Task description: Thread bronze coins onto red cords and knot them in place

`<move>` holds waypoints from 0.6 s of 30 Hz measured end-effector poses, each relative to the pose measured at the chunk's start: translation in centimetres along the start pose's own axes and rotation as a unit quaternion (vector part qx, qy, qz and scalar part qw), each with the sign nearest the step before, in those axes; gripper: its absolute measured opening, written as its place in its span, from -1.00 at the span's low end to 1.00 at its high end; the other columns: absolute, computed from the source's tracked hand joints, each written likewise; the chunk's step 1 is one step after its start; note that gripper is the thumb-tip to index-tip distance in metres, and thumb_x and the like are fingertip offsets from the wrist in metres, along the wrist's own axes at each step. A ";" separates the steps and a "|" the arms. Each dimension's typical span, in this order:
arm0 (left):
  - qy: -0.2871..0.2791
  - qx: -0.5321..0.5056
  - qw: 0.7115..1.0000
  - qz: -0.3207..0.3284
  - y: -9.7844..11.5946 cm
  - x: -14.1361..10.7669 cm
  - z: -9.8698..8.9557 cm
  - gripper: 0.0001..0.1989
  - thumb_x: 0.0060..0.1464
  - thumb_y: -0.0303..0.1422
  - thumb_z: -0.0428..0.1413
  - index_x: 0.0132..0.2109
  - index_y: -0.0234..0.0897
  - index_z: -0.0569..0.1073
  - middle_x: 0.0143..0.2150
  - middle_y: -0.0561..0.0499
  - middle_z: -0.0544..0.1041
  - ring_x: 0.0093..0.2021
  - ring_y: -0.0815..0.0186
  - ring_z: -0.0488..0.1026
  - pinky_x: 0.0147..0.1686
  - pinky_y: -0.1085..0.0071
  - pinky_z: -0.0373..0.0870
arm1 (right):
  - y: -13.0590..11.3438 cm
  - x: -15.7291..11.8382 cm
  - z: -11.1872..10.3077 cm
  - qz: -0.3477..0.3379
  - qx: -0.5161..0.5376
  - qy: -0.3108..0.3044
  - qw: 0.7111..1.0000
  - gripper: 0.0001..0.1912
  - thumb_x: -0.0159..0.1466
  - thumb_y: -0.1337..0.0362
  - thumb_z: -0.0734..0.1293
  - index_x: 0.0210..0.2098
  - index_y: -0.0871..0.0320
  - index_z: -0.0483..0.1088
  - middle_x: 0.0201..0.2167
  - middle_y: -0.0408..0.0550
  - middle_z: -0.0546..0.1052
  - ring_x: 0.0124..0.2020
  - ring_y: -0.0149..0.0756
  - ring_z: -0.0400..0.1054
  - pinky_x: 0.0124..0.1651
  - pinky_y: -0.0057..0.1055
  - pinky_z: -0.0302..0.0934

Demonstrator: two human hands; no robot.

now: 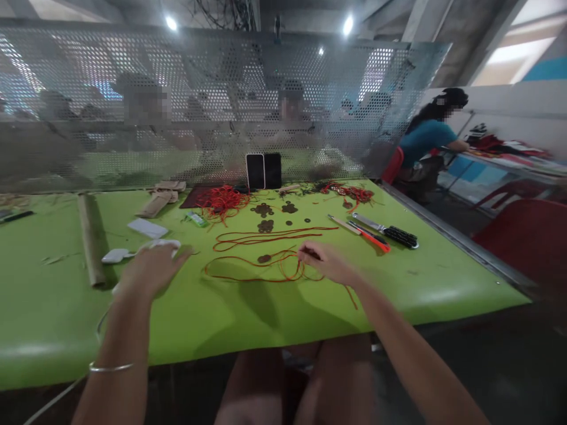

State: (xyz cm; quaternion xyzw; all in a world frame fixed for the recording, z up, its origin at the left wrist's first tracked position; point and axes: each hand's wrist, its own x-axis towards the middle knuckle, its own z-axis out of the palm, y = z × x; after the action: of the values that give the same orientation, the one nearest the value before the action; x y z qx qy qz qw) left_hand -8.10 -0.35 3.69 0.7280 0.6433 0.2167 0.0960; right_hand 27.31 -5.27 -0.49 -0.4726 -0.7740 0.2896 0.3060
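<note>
My right hand [326, 261] pinches a red cord [248, 280], which lies in loops on the green tabletop in front of me. Beside that loop is a small dark coin-like disc [264, 258]. A second, folded red cord [266, 237] stretches just behind it. On the left, my left hand [150, 268] rests over a white object [116, 255] with a white cable, its thumb stretched out to the right. The hand covers part of this object, and its exact kind is unclear. Several dark discs [266, 226] lie in small piles farther back.
A pencil-like stick, an orange-handled cutter [372, 237] and a black-handled tool [398, 235] lie to the right. Red thread tangles [225, 200], a phone-like screen [256, 171] and a perforated metal screen [199, 136] stand behind. A cardboard tube [91, 242] lies left. A person sits far right.
</note>
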 end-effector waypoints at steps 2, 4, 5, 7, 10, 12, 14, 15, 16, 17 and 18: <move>0.014 -0.072 0.997 0.032 3.7 0.2 1.5 -0.58 0.04 -0.01 0.02 -0.13 -0.25 0.41 -0.16 -0.13 0.50 -0.21 0.09 0.44 -0.18 0.15 0.34 | -0.6 1.0 0.2 -0.016 -0.036 -0.010 0.999 -0.73 0.31 0.11 0.17 -0.34 0.16 0.35 -0.45 -0.12 0.43 -0.46 -0.40 0.22 -0.42 -0.48 -0.01; -0.049 -0.224 0.962 0.150 7.8 0.3 3.6 -0.61 0.12 -0.07 -0.03 -0.05 -0.25 0.34 -0.01 -0.11 0.43 -0.07 0.17 0.40 -0.07 0.24 0.34 | -1.3 2.0 0.4 -0.031 -0.053 -0.004 0.998 -0.75 0.31 0.15 0.18 -0.33 0.17 0.37 -0.46 -0.12 0.44 -0.48 -0.42 0.22 -0.43 -0.49 -0.02; -0.083 -0.275 0.938 0.196 9.6 0.2 4.8 -0.62 0.13 -0.09 -0.02 -0.02 -0.24 0.30 0.01 -0.10 0.40 -0.01 0.20 0.37 0.01 0.26 0.30 | -1.6 2.5 0.4 -0.039 -0.056 0.004 0.998 -0.76 0.31 0.17 0.19 -0.33 0.18 0.38 -0.46 -0.12 0.44 -0.48 -0.42 0.23 -0.43 -0.50 -0.02; -0.171 -0.362 0.888 0.227 12.0 0.2 7.2 -0.63 0.15 -0.12 -0.03 0.00 -0.25 0.25 -0.03 -0.09 0.39 -0.01 0.26 0.35 0.01 0.31 0.29 | -2.1 3.2 0.4 -0.053 -0.049 0.026 0.997 -0.78 0.31 0.20 0.18 -0.31 0.18 0.39 -0.45 -0.13 0.46 -0.48 -0.43 0.24 -0.42 -0.50 0.00; -0.268 -0.445 0.838 0.167 12.6 0.4 9.9 -0.64 0.12 -0.04 -0.02 -0.16 -0.27 0.28 -0.34 0.04 0.35 -0.32 0.37 0.36 -0.24 0.40 0.38 | -2.0 4.2 0.0 -0.065 -0.034 0.053 0.996 -0.76 0.31 0.18 0.19 -0.29 0.19 0.40 -0.42 -0.11 0.48 -0.44 -0.42 0.27 -0.38 -0.51 0.04; -0.266 -0.464 0.835 0.124 11.7 0.8 10.6 -0.61 0.09 0.01 -0.02 -0.31 -0.27 0.24 -0.47 0.13 0.21 -0.48 0.45 0.25 -0.41 0.48 0.34 | -1.2 4.7 -0.4 -0.053 -0.026 0.057 0.997 -0.72 0.30 0.11 0.21 -0.30 0.19 0.43 -0.46 -0.11 0.48 -0.46 -0.42 0.27 -0.40 -0.50 0.04; -0.244 -0.465 0.845 0.099 10.3 1.4 10.7 -0.59 0.09 0.03 -0.05 -0.38 -0.25 0.18 -0.53 0.18 0.10 -0.57 0.50 0.13 -0.55 0.56 0.22 | 0.1 5.2 -0.7 -0.015 0.021 0.053 0.998 -0.66 0.25 0.05 0.25 -0.33 0.21 0.45 -0.54 -0.13 0.45 -0.53 -0.43 0.24 -0.44 -0.50 0.03; -0.235 -0.463 0.850 0.087 9.6 1.8 10.6 -0.59 0.10 0.03 -0.06 -0.38 -0.25 0.16 -0.55 0.20 0.06 -0.60 0.51 0.07 -0.60 0.58 0.14 | 1.0 5.4 -0.8 0.008 0.055 0.053 0.997 -0.64 0.23 0.02 0.28 -0.34 0.22 0.46 -0.58 -0.14 0.44 -0.56 -0.45 0.22 -0.47 -0.50 0.03; -0.228 -0.460 0.855 0.075 8.9 2.1 10.5 -0.60 0.10 0.03 -0.07 -0.37 -0.25 0.16 -0.56 0.21 0.03 -0.62 0.51 0.01 -0.64 0.60 0.05 | 1.9 5.5 -0.9 0.030 0.091 0.055 0.994 -0.62 0.20 0.00 0.30 -0.35 0.23 0.47 -0.60 -0.14 0.44 -0.59 -0.46 0.22 -0.50 -0.50 0.04; -0.221 -0.454 0.861 0.066 8.2 2.4 10.4 -0.60 0.11 0.03 -0.08 -0.36 -0.25 0.17 -0.57 0.22 0.01 -0.64 0.51 -0.03 -0.67 0.60 -0.01 | 2.8 5.6 -1.0 0.048 0.122 0.059 0.990 -0.61 0.18 -0.02 0.31 -0.34 0.23 0.47 -0.60 -0.14 0.45 -0.60 -0.46 0.23 -0.51 -0.51 0.05; -0.216 -0.444 0.868 0.058 7.6 2.7 10.4 -0.61 0.11 0.02 -0.08 -0.35 -0.25 0.19 -0.58 0.22 0.01 -0.64 0.51 -0.05 -0.68 0.60 -0.06 | 3.6 5.7 -1.0 0.059 0.146 0.065 0.985 -0.59 0.17 -0.03 0.31 -0.32 0.23 0.47 -0.58 -0.12 0.47 -0.59 -0.46 0.27 -0.52 -0.51 0.08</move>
State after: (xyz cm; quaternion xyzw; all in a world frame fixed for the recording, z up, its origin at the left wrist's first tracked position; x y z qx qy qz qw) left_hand 3.48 2.58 -1.79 0.6731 0.3989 0.3220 0.5330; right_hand 27.93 1.49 -1.38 -0.4857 -0.6723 0.3858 0.4041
